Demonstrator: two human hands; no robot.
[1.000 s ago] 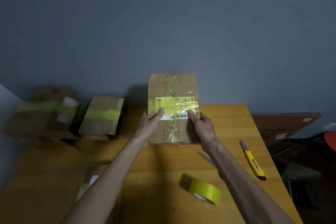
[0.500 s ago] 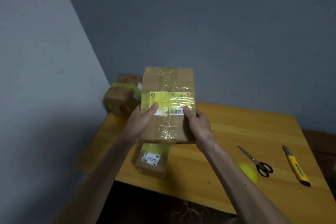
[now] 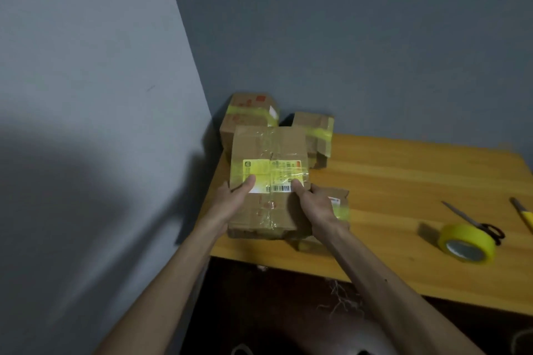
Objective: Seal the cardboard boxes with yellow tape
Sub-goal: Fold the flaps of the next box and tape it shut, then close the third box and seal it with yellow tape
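Fingers of the left hand (image 3: pixel 233 199) are clamped on the left side of a cardboard box (image 3: pixel 269 150), the thumb pressed flat on its top face and the other fingers hidden round the edge. The right hand (image 3: pixel 315 207) grips the box's right side the same way, its thumb lying beside the barcode of a shipping label (image 3: pixel 272 174). A band of yellow tape crosses the top over that label, and wrinkled clear tape runs lengthwise down the middle. The box sits at the left near corner of the wooden table (image 3: pixel 403 176); whether it rests there or is lifted, I cannot tell.

Just behind the right hand, partly covered by it, lies a smaller taped box (image 3: pixel 340 204). Farther back, against the wall, stand two more boxes, each bound with yellow tape: a corner box (image 3: pixel 249 111) on the left and a torn-flapped box (image 3: pixel 317 135) beside it.

Well to the right on the table lies a yellow tape roll (image 3: pixel 467 242), with scissors (image 3: pixel 476 223) just behind it and a yellow utility knife (image 3: pixel 523 213) at the picture's edge.
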